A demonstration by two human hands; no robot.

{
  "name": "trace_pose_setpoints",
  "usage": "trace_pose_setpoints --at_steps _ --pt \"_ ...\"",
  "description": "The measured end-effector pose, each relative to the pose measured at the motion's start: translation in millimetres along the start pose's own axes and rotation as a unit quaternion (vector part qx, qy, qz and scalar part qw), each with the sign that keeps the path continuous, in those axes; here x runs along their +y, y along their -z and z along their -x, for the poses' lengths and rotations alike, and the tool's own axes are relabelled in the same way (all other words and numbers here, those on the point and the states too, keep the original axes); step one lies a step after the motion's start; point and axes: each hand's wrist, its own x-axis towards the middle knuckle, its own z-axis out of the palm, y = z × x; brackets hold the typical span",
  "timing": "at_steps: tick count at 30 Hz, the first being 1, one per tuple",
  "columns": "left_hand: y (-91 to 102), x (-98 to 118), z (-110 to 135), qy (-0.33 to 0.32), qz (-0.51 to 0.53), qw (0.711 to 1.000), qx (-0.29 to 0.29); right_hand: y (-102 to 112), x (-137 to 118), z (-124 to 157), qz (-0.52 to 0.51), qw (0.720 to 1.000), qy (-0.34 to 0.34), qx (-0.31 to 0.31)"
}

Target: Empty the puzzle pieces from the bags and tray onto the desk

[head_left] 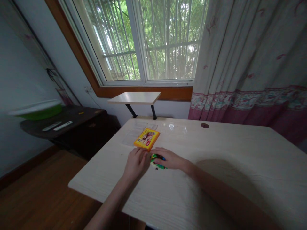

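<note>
A small heap of colourful little pieces, green, dark brown, blue, yellow and white, lies on the pale desk; they are too small to name. Over its far edge reaches my right hand, fingers stretched out and thumb apart, touching the heap. On the heap's left side is my left hand, with its fingers bent together; what they hold, if anything, is hidden. Just beyond both hands a flat yellow box with a printed picture lies tilted to the right. The left fingertips are close to its near edge.
A clear plastic sheet or bag lies under and beside the box. Behind stands a small raised shelf on black legs. At left, a dark cabinet bears a green basin. A curtain hangs at right.
</note>
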Motion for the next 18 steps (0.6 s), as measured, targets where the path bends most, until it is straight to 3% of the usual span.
trace_pose_setpoints --at_steps 4,9,12,18 --pt "1.8 5.7 5.3 -0.043 0.064 0.993 -0.086 5.3 12.0 19.4 -0.055 0.989 -0.104 0.093" --pt "-7.6 7.5 10.1 -0.129 0.081 0.973 -0.173 -3.8 6.4 31.7 -0.034 0.983 -0.124 0.133" --pt "-17.4 5.3 11.3 -0.143 0.07 0.968 -0.192 -13.4 -4.2 23.6 -0.003 0.985 -0.125 0.121" --pt "-25.0 0.1 19.7 -0.131 0.043 0.975 -0.173 -33.2 -23.1 0.2 0.018 0.984 -0.117 0.132"
